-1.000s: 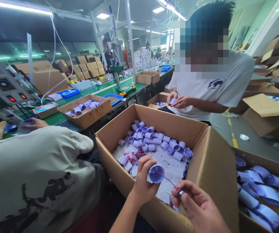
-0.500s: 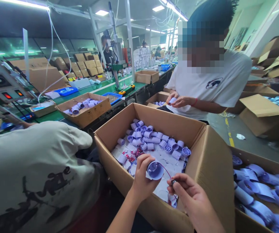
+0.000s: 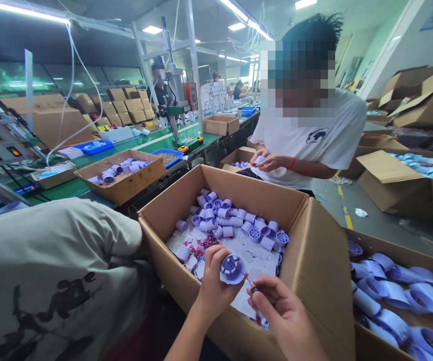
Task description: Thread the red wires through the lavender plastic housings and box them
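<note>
My left hand (image 3: 211, 278) is closed around a lavender plastic cylinder part (image 3: 232, 268), its round spoked end facing me. A thin red wire (image 3: 245, 277) runs from that part to my right hand (image 3: 281, 311), which pinches a small dark piece (image 3: 254, 289) at the wire's end. Both hands hover over the near edge of a large open cardboard box (image 3: 314, 250). Inside it lie several more lavender cylinders (image 3: 231, 220) and a small heap of red-wired bits (image 3: 203, 245) on white sheets.
A person in a white T-shirt (image 3: 314, 140) sits across the box, handling a lavender part over a small carton (image 3: 239, 158). Another person's grey-shirted back (image 3: 50, 271) fills the lower left. A second box of lavender parts (image 3: 397, 301) is at right; a green workbench (image 3: 107, 155) with cartons at left.
The red wire between my hands has grown shorter as my right hand came up toward the cylinder. My left hand turned the part so its spoked end faces me. The view shifted slightly.
</note>
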`<state>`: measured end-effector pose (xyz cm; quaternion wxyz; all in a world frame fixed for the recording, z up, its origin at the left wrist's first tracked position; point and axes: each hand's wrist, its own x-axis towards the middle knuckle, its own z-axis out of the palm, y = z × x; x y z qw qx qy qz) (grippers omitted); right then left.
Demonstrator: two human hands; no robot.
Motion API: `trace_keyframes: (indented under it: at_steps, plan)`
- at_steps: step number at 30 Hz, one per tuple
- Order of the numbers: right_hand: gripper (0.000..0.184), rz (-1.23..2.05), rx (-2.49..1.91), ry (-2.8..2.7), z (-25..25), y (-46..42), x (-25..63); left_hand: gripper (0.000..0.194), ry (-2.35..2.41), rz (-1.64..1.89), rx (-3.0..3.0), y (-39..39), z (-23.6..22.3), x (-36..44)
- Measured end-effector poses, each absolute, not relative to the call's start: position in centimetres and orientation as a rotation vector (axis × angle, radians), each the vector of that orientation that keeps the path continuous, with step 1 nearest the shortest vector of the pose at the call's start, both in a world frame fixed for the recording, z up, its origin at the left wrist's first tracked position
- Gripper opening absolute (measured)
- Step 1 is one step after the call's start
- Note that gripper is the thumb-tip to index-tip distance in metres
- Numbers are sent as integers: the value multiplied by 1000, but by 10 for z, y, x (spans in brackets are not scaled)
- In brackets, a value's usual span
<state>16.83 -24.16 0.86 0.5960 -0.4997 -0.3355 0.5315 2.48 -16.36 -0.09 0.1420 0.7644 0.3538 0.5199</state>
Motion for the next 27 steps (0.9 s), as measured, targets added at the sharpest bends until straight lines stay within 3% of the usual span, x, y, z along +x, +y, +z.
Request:
trace_keyframes:
  at_steps: [5, 9, 16, 18, 22, 27]
  plan:
    - [42, 1180, -1199, -851, 18, -236, 164, 34, 913, 1409, 2379, -163, -2, 26]
    - [35, 1036, -1250, -1082, 18, -234, 165, 30, 929, 1333, 2467, -163, -3, 31]
    - [12, -11, -1373, -1510, 8, -230, 157, 41, 954, 1475, 2544, -165, -5, 36]
    - [11, -151, -1422, -1541, 7, -227, 155, 45, 937, 1477, 2543, -166, -5, 36]
    - [12, -129, -1471, -1583, 3, -220, 154, 49, 930, 1499, 2537, -167, -5, 36]
    - [13, -50, -1404, -1655, 2, -221, 157, 41, 949, 1520, 2509, -167, -3, 35]
